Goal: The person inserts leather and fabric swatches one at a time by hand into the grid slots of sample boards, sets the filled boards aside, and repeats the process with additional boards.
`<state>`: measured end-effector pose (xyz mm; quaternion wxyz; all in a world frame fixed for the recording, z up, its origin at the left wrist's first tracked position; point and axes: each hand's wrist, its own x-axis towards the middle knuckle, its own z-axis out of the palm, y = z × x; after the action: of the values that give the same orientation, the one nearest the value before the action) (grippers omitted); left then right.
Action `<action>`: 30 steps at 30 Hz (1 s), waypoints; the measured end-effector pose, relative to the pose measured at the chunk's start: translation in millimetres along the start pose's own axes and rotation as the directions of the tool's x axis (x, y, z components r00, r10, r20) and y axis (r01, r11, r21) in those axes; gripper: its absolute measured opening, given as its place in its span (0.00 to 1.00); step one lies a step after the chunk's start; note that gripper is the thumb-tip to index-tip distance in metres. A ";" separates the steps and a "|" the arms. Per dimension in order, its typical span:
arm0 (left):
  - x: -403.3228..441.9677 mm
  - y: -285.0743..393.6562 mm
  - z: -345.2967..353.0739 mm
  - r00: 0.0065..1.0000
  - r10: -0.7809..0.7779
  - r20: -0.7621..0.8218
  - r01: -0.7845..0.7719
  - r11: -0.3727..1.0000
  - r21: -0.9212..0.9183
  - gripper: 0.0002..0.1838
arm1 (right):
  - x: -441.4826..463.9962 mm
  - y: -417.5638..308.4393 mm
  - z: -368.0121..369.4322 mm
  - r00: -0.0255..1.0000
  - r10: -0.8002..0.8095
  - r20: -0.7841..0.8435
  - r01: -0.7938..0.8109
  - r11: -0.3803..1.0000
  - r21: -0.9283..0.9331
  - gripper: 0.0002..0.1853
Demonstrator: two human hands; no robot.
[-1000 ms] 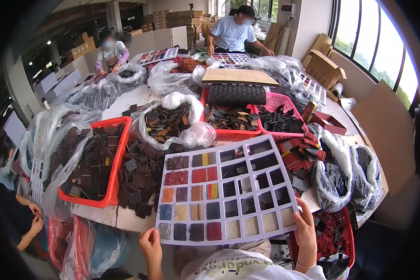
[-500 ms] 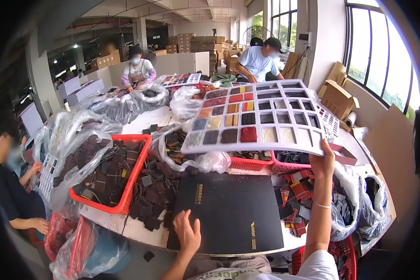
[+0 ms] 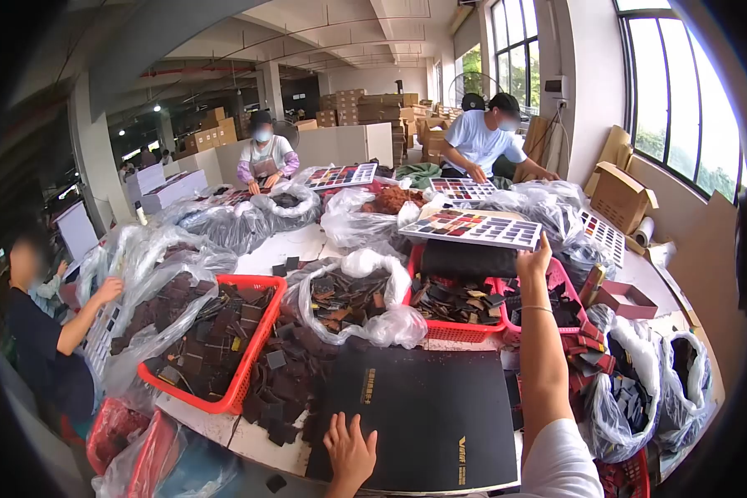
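My right hand is stretched far forward, gripping the near right corner of the white sample tray, whose compartments hold coloured pieces. The tray lies over a rolled black textured sheet above the red and pink baskets. My left hand rests with spread fingers on the lower left part of a large black board with gold lettering, which lies flat at the near table edge.
A red basket of dark pieces stands left, beside loose dark chips. Plastic bags of pieces surround the board. More bags stand right. Co-workers are at the left, back left and back right.
The tray has moved forward from close to me onto the rolled sheet, uncovering the black board. My left hand has let go of the tray and come down on the board.
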<state>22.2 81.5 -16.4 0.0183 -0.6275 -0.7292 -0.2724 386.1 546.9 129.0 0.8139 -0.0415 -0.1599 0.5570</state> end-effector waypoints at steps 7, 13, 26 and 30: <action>1.4 0.8 -1.3 1.000 -0.007 0.021 0.007 1.000 0.020 0.28 | -46.4 -11.7 52.7 0.992 0.077 -0.102 -0.095 0.978 -0.188 0.32; 2.5 2.4 -0.6 0.999 -0.006 0.032 0.005 0.999 0.040 0.27 | -208.8 -26.8 202.7 0.757 0.237 0.609 0.258 0.748 -0.612 0.20; 0.8 10.1 -9.1 0.999 0.002 -0.047 -0.005 0.998 -0.061 0.27 | -309.8 -136.6 356.2 -0.347 0.285 0.894 0.781 0.615 0.107 0.48; 4.1 3.9 -18.0 0.999 0.001 0.038 0.001 0.999 -0.039 0.28 | -323.3 -154.2 377.4 -0.306 0.399 0.864 0.897 0.424 0.122 0.36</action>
<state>19.3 77.9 1.9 -0.0078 -0.6328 -0.7240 -0.2747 302.1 149.8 454.5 0.3608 0.0941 -0.9250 -0.0729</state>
